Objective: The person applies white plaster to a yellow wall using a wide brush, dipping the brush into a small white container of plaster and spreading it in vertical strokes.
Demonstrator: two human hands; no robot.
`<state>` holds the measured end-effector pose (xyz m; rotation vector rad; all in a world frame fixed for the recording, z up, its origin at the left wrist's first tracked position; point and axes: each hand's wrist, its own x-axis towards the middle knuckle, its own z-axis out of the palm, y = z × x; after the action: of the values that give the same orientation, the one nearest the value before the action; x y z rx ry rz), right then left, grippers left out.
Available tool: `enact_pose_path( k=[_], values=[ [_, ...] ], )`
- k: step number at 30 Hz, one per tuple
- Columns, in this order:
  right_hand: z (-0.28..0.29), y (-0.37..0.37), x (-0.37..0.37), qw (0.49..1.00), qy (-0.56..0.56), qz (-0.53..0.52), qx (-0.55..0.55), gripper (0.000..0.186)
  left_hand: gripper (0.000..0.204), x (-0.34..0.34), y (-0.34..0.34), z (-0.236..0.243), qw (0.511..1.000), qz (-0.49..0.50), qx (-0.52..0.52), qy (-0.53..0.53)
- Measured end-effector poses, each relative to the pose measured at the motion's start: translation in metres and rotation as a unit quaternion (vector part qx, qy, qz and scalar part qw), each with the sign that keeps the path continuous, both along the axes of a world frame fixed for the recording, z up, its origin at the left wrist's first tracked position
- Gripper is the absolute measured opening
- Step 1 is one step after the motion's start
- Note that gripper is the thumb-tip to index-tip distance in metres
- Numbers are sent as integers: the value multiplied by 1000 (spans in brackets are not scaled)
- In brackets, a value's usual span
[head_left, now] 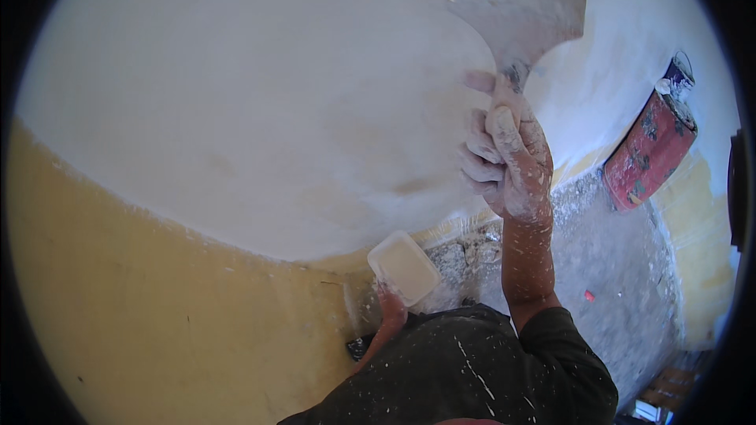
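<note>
The person's right arm reaches straight up from the dark, white-flecked shirt [480, 370], forearm nearly vertical, with the right hand [512, 153] raised well above the left. That hand is closed round the narrow neck of a wide scraper [528, 16], thumb lying upward along it, one finger showing out to the left near the base of the blade and the other fingers curled inward; pale residue coats the knuckles and spatters the wrist. The scraper's broad, smeared blade flares toward the top edge of the view, in front of the whitened part of the wall [236, 110]; whether its edge touches the surface I cannot tell. Lower down, the left arm is bent close to the body, and the left hand [390, 303] grips the near side of a pale rectangular tub [386, 246], its fingers mostly hidden from this angle. The tub sits tilted beside the lower yellow band of wall [181, 323], above the grey, dusty floor [614, 260]. To the right stands a red drum [650, 153] with dark blotches, which might be print or patches and are too unclear to read; a small dark bucket [680, 75] is at its upper end, its markings likewise unreadable.
</note>
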<state>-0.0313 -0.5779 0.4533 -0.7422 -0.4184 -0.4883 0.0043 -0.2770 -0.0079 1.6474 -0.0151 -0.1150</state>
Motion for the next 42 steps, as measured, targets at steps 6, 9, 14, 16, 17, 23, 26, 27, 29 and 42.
enact_pose_path(
  k=[6, 9, 14, 16, 17, 23, 26, 27, 29, 42],
  values=[
    [-134, -29, 65, 978, 195, 22, 66, 37, 56, -14, -24, 37, 902, -92, 415, -72],
    [-194, -1, 65, 963, 256, 78, 43, 34, 54, -4, 4, -11, 989, -32, 143, -25],
    [-260, 33, 33, 902, 406, 124, 78, 30, 54, -8, -9, 6, 1000, 11, -12, 3],
    [-286, 19, 46, 906, 404, 127, 2, 32, 54, -8, -13, 10, 992, -12, 105, -63],
    [-304, 2, 62, 920, 367, 120, -65, 33, 53, -14, -10, 6, 965, -43, 225, -131],
    [-75, -4, 58, 969, 217, 117, 26, 34, 45, -15, -6, 37, 992, 58, -82, 76],
    [-7, -3, 20, 992, 96, 72, -36, 38, 48, -8, 3, 9, 997, 43, 34, 51],
    [-6, -13, 12, 994, 35, 102, -33, 41, 49, -9, -7, 2, 996, 28, 68, 48],
    [-15, -22, 3, 993, -52, 83, -73, 47, 50, -19, -16, 13, 976, -16, 216, -15],
    [-282, 16, 33, 875, 480, -6, 65, 23, 59, -1, 16, 46, 918, -93, 329, -203]
  ],
)
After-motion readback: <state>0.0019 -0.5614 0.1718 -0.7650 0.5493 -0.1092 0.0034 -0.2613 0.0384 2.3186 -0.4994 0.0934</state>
